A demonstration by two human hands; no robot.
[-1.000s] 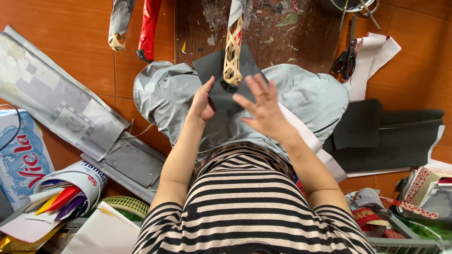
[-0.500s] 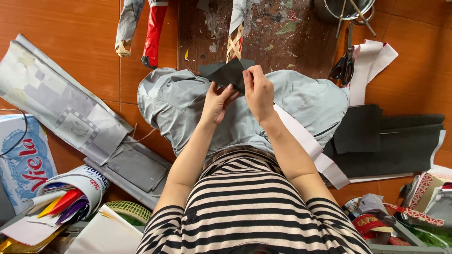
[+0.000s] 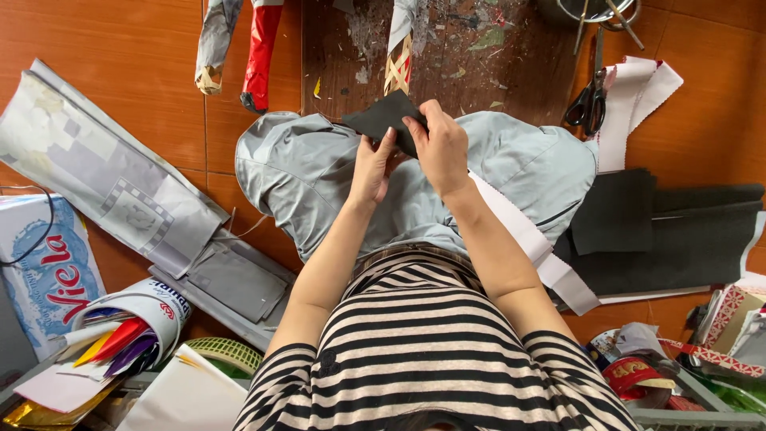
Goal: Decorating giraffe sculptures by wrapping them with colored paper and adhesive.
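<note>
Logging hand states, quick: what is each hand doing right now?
Left hand: closed on the lower edge of the dark fabric piece.
Right hand: closed on the same piece, fingers pinching its right side.

The small dark grey square of matt, felt-like cloth [image 3: 386, 116] is soft and dull. Beneath it, the pale grey trousers [image 3: 303, 172] are smooth woven cloth with a faint sheen. Right of the trousers, the dark charcoal sheets [image 3: 678, 239] look like matt felt, though they may be paper. Above those, the black-handled scissors [image 3: 588, 100] have metal blades. Beyond the trousers, the dark worn wooden board [image 3: 479, 56] is rough and scratched; the orange-brown floor [image 3: 120, 56] is glossy.
</note>
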